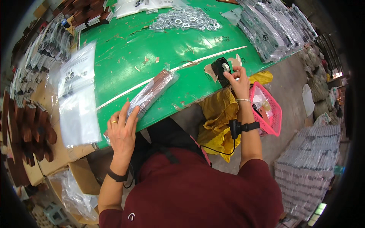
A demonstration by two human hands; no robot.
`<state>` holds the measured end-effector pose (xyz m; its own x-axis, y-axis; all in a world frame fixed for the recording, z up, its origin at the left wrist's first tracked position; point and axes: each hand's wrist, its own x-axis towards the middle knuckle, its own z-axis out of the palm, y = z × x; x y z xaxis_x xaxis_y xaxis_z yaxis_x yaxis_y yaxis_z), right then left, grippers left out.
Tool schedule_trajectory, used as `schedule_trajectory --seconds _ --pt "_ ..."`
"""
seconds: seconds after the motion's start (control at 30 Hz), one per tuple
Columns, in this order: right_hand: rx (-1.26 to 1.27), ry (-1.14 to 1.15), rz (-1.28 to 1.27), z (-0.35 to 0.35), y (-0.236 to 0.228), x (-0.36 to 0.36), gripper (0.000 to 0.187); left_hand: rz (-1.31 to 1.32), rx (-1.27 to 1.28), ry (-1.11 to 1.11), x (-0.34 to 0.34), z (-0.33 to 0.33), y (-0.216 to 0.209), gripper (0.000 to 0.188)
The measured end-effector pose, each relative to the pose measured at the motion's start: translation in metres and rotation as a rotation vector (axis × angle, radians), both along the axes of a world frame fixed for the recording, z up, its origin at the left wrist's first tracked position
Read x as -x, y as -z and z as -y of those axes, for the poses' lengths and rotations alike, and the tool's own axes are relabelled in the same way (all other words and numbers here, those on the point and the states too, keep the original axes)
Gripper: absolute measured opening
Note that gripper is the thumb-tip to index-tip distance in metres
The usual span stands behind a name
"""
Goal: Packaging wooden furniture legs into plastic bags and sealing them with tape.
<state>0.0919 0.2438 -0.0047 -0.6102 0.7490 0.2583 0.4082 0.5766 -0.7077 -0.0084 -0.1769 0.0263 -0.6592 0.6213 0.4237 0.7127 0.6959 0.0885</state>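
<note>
**Slippery Film and a Near Edge: Where Your Work Could Fail**

Your left hand (pixel 122 131), left of the centre of the frame, lies with its fingers somewhat spread on the lower end of the bagged brown piece (pixel 154 91). This piece lies slantwise on the green table (pixel 121 72), and its lower end is close to the near edge. The clear film looks smooth and loose, so I judge that uneven pressure could make the piece turn, or slide over this edge. At its upper end the film reaches past the piece; if it is pulled there, it could crease or tear.

Your right hand (pixel 239 81), right of the centre, has bent fingers at a black dispenser-like object (pixel 219 71) with a pale round part. Whether you pinch it or only touch it, I cannot tell. It sits near the table's edge, above the yellow sack (pixel 218 114) and not far from the pink basket (pixel 276 117). A careless push could, in my opinion, send it down there.

Please mind also the brown scraps (pixel 210 72) beside it, because they could come under your fingers. From the device on your right wrist hangs a black cable (pixel 222 152) in a loop; a wide movement of this arm could make it catch on the sack.
</note>
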Motion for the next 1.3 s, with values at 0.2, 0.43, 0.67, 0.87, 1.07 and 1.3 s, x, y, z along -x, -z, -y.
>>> schedule_trajectory --seconds 0.2,0.43,0.67,0.87,1.07,1.3 --pt "-0.036 -0.036 -0.148 -0.012 0.002 -0.011 0.035 -0.007 -0.014 0.023 0.003 -0.011 0.001 0.041" --pt "0.488 -0.126 -0.309 -0.001 0.017 -0.06 0.021 -0.055 -0.009 0.054 0.013 -0.027 0.006 0.041" --pt "0.683 -0.071 -0.435 -0.001 0.047 -0.056 0.019 -0.044 0.018 0.052 0.014 -0.03 0.004 0.042" --pt "0.598 -0.087 -0.438 -0.003 0.054 -0.046 0.008 -0.074 0.022 0.026 0.015 -0.029 0.005 0.044" --pt "0.677 -0.186 -0.33 0.057 0.039 -0.035 0.009 -0.068 0.051 0.042 0.007 -0.028 0.007 0.047" --pt "0.866 -0.628 -0.247 0.194 -0.014 0.052 0.011 -0.126 0.007 0.028 -0.009 -0.037 0.01 0.049"
